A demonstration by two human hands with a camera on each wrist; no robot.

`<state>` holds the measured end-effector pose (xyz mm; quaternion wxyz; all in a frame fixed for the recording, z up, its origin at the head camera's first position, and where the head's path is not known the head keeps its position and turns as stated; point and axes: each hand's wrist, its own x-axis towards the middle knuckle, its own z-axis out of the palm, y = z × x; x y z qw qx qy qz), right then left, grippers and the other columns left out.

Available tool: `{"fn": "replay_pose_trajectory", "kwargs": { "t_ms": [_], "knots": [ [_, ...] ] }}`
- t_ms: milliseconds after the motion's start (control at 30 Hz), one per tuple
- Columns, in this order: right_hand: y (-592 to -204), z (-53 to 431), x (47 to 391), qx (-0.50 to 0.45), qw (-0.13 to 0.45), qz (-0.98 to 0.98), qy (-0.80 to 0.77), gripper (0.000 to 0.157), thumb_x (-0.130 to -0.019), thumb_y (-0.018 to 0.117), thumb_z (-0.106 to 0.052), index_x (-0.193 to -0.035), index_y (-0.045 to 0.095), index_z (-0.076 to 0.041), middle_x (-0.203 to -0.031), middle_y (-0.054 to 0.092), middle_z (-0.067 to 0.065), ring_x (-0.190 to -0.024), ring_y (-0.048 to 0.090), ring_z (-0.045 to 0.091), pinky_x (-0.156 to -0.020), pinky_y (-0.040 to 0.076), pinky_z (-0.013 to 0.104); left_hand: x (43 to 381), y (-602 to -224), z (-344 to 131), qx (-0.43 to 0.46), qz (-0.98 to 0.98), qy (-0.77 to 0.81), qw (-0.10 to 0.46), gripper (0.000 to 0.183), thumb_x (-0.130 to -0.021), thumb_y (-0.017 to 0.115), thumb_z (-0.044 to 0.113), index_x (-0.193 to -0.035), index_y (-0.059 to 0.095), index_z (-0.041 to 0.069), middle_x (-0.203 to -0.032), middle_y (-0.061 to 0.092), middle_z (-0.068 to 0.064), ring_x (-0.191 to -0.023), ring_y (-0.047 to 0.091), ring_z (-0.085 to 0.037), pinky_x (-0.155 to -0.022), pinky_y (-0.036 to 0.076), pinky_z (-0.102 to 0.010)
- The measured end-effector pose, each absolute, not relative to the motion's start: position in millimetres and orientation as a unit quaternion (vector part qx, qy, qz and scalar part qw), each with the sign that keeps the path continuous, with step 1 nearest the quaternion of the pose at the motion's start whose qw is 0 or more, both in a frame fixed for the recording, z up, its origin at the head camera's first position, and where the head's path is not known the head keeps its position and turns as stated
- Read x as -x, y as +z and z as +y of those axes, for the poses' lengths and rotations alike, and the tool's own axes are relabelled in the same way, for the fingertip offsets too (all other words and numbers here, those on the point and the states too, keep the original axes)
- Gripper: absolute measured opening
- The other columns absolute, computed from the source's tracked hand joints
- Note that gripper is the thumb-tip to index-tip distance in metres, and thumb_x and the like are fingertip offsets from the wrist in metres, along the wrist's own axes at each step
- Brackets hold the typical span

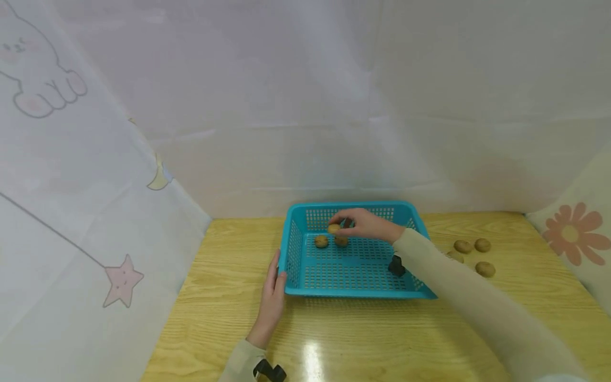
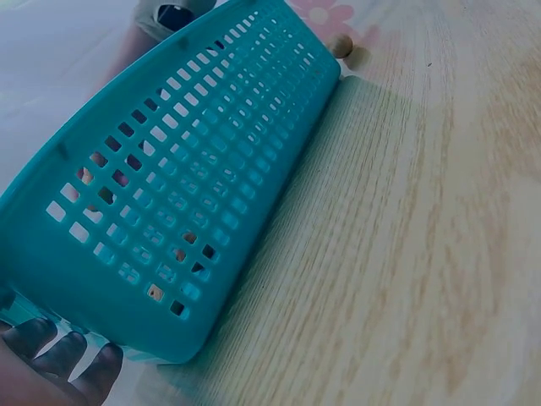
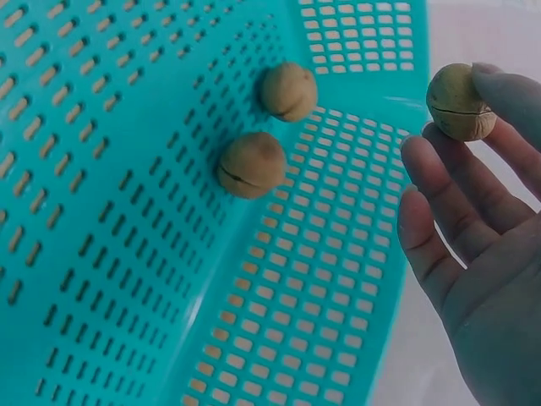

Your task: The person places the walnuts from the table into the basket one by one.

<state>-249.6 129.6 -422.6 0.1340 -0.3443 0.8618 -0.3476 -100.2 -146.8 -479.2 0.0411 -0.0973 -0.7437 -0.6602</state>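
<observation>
A blue plastic basket (image 1: 305,292) with slotted walls stands on the table. My right hand (image 1: 360,224) is above its back left part and pinches a walnut (image 3: 461,101) between thumb and fingertips. Inside the basket, one walnut (image 3: 252,165) lies close to another walnut (image 3: 289,91) on the slotted floor, below the held one. At the basket's left end, my left hand (image 1: 273,297) rests against the outside, its fingers extended along the wall. The left wrist view catches only some fingertips (image 2: 100,372) touching the basket near its lower corner.
Several walnuts (image 1: 485,269) lie on the wooden table (image 1: 229,260) to the right of the basket, partly behind the right sleeve. A pale sheet (image 1: 267,132) hangs behind the table, with printed sheets at both sides. Both wrists carry small black devices (image 1: 271,370).
</observation>
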Motion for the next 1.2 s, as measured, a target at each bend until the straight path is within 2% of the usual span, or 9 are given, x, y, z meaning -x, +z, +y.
{"fn": "replay_pose_trajectory", "kwargs": {
  "t_ms": [167, 367, 433, 567, 733, 867, 1000, 1200],
  "knots": [
    [-434, 119, 251, 0.356, 0.152, 0.853, -0.349, 0.032, -0.092, 0.06, -0.026, -0.125, 0.059, -0.023, -0.12, 0.059, -0.005, -0.096, 0.057, 0.017, -0.074, 0.049, 0.033, 101, -480, -146, 0.098, -0.742, -0.662, 0.04, 0.051, -0.102, 0.03, 0.008, -0.15, 0.015, 0.016, -0.155, 0.014, -0.013, -0.14, 0.02, -0.026, -0.108, 0.025, -0.042],
    [-446, 106, 251, 0.38, 0.168, 0.84, -0.348, 0.034, -0.092, 0.061, -0.022, -0.125, 0.06, -0.013, -0.121, 0.06, 0.002, -0.098, 0.059, 0.019, -0.08, 0.049, 0.034, 101, -479, -146, 0.097, -0.738, -0.667, 0.034, 0.051, -0.103, 0.03, 0.009, -0.15, 0.014, 0.016, -0.155, 0.014, -0.012, -0.14, 0.02, -0.025, -0.108, 0.025, -0.042],
    [-452, 102, 251, 0.385, 0.179, 0.835, -0.35, 0.035, -0.091, 0.062, -0.022, -0.125, 0.06, -0.014, -0.122, 0.06, 0.003, -0.098, 0.06, 0.021, -0.079, 0.05, 0.033, 101, -478, -146, 0.095, -0.739, -0.667, 0.031, 0.051, -0.103, 0.03, 0.009, -0.15, 0.014, 0.017, -0.155, 0.014, -0.009, -0.14, 0.02, -0.024, -0.108, 0.025, -0.04],
    [-467, 95, 253, 0.397, 0.191, 0.832, -0.338, 0.034, -0.091, 0.063, -0.023, -0.124, 0.061, -0.018, -0.125, 0.059, 0.001, -0.106, 0.058, 0.017, -0.08, 0.05, 0.03, 101, -479, -147, 0.095, -0.741, -0.664, 0.03, 0.051, -0.103, 0.03, 0.01, -0.151, 0.014, 0.017, -0.156, 0.013, -0.008, -0.14, 0.019, -0.025, -0.109, 0.024, -0.042],
    [-480, 86, 253, 0.414, 0.188, 0.835, -0.311, 0.034, -0.09, 0.063, -0.022, -0.123, 0.063, -0.013, -0.13, 0.057, 0.004, -0.122, 0.049, 0.021, -0.087, 0.05, 0.035, 102, -481, -147, 0.094, -0.742, -0.664, 0.025, 0.051, -0.103, 0.029, 0.01, -0.151, 0.013, 0.019, -0.156, 0.013, -0.01, -0.139, 0.02, -0.025, -0.109, 0.026, -0.045],
    [-485, 80, 253, 0.411, 0.191, 0.839, -0.299, 0.035, -0.09, 0.064, -0.019, -0.123, 0.063, -0.011, -0.132, 0.054, 0.009, -0.129, 0.042, 0.026, -0.094, 0.046, 0.04, 102, -482, -147, 0.093, -0.742, -0.664, 0.02, 0.051, -0.103, 0.028, 0.011, -0.151, 0.012, 0.019, -0.156, 0.013, -0.009, -0.139, 0.021, -0.025, -0.109, 0.027, -0.045],
    [-487, 75, 253, 0.408, 0.191, 0.847, -0.282, 0.034, -0.088, 0.066, -0.019, -0.121, 0.063, -0.01, -0.125, 0.059, 0.004, -0.121, 0.05, 0.022, -0.096, 0.045, 0.039, 102, -481, -147, 0.09, -0.739, -0.667, 0.019, 0.051, -0.103, 0.029, 0.011, -0.151, 0.013, 0.019, -0.156, 0.013, -0.009, -0.139, 0.02, -0.024, -0.109, 0.026, -0.043],
    [-491, 70, 253, 0.423, 0.177, 0.85, -0.259, 0.03, -0.087, 0.068, -0.018, -0.116, 0.066, -0.011, -0.111, 0.062, -0.001, -0.103, 0.056, 0.015, -0.09, 0.047, 0.034, 103, -478, -146, 0.089, -0.741, -0.666, 0.022, 0.051, -0.103, 0.029, 0.01, -0.151, 0.014, 0.019, -0.156, 0.014, -0.009, -0.139, 0.02, -0.024, -0.109, 0.025, -0.042]
  ]
}}
